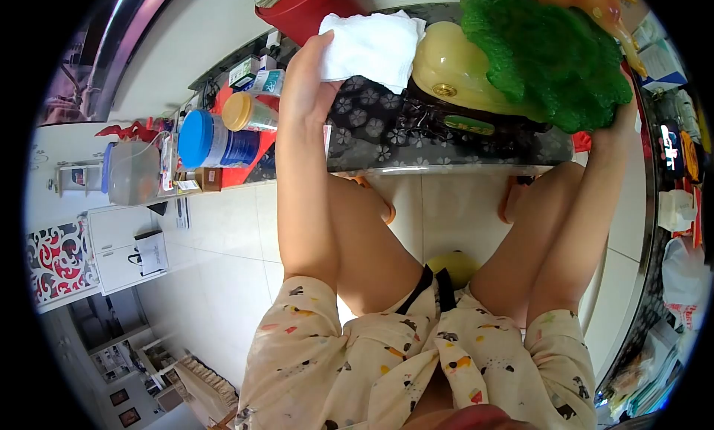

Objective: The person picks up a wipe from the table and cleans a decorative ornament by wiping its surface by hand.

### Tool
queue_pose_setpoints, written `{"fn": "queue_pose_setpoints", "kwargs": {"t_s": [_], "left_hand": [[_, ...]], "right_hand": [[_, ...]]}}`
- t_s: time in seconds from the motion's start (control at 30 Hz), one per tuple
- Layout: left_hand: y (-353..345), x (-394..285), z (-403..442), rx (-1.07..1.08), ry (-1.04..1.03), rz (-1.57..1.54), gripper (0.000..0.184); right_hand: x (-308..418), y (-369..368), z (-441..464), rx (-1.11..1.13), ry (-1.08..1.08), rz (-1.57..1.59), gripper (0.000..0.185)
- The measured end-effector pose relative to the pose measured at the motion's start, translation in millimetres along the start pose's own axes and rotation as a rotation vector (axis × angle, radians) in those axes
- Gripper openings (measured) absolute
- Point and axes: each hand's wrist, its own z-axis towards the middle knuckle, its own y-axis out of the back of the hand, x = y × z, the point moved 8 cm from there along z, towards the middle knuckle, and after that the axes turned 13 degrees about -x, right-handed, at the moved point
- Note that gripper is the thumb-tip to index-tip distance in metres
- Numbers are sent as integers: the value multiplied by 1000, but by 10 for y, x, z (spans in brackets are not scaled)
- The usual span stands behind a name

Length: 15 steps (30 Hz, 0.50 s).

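Observation:
A folded white cloth (372, 49) is pinched in my left hand (316, 76), the thumb lying over its edge. It is held above the dark floral tabletop, close to the left end of a jade-cabbage ornament (457, 69). This ornament has a glossy pale-yellow body, ruffled green leaves (550, 62) and an orange part at the top right. Under it is a dark carved base (431, 125) with a small green plaque. My right hand (623, 117) is at the right edge of the leaves; its fingers are hidden behind them.
Left on the table (364, 151) stand a blue-lidded jar (201, 138), a yellow-lidded jar (245, 111) and small boxes. A red bin (309, 10) is behind the cloth. Packages and bags line the right side. My knees are at the table's front edge.

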Motion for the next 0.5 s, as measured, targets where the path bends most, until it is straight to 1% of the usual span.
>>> {"fn": "queue_pose_setpoints", "kwargs": {"t_s": [0.1,0.2,0.3,0.4,0.43,0.5], "left_hand": [[9,-44,-31,-24,7,-26,36],[9,-107,-41,-17,-33,-37,35],[-191,-330,-201,191,-189,-18,29],[-477,-538,-499,312,-279,237,22],[-592,-576,-571,388,-327,375,19],[-819,-607,-627,537,-432,679,21]], "right_hand": [[8,8,-9,-18,27,3,30],[8,1,-43,-65,42,0,30],[4,14,-30,-90,35,8,31],[12,-2,-75,-161,40,-2,31],[0,-21,-93,-172,21,-6,31],[-19,-47,-126,-194,-16,-11,31]]}}
